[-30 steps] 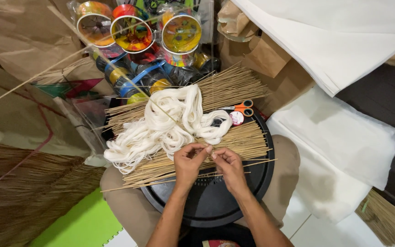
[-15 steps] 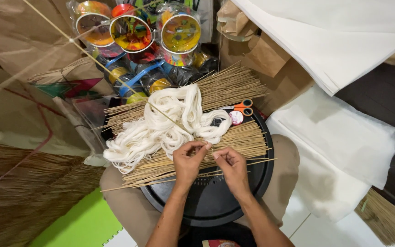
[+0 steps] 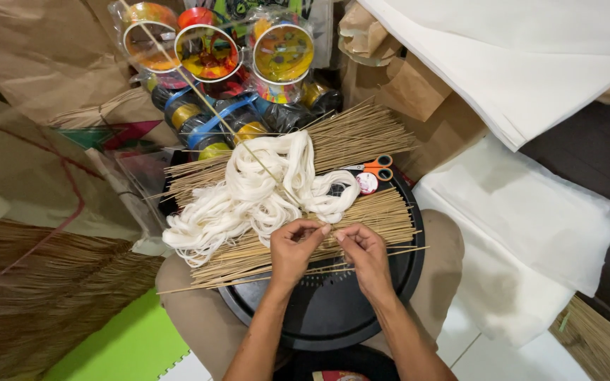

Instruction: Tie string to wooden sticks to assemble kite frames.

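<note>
Both hands are pinching at a thin stick and thread over a round black tray.

The left hand (image 3: 292,250) and right hand (image 3: 366,252) are closing fingertips together on a long thin bamboo stick (image 3: 199,88) slanting up and away from the grip; light, springy, probably snappable, best pinched near the tying point. Soft white string (image 3: 248,194) is lying just beyond, on bundled sticks (image 3: 361,219) across the tray (image 3: 333,317).

Bare black tray (image 3: 333,317) below sticks (image 3: 361,219)

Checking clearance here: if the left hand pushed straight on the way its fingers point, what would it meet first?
Probably the right hand: the left hand points rightward, fingertips nearly touching it.
</note>
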